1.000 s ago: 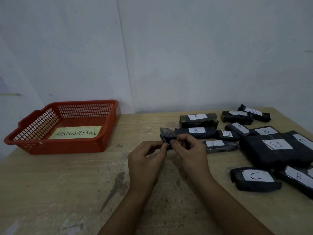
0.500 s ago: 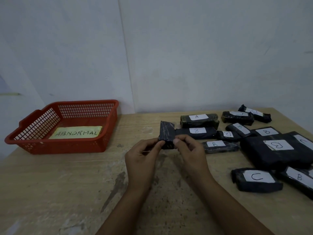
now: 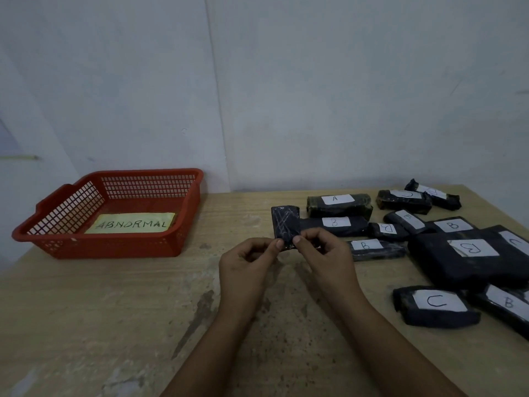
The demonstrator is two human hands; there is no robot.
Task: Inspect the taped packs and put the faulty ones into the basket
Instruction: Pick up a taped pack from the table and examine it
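Observation:
A small black taped pack stands upright above the table's middle, its unlabelled side with shiny tape creases facing me. My left hand pinches its lower left corner and my right hand pinches its lower right corner. The red mesh basket sits at the far left with a yellow "ABNORMAL" note on its floor and no pack in it. Several black packs with white letter labels lie on the right, among them pack A, a pack B and pack C.
The wooden table ends against a pale wall at the back. A large black pack labelled B lies near the right edge with smaller packs around it. Bare wood stretches between the basket and my hands.
The pack was turned from lying flat between my fingertips to standing upright with its plain side towards me. Both hands stayed in nearly the same place.

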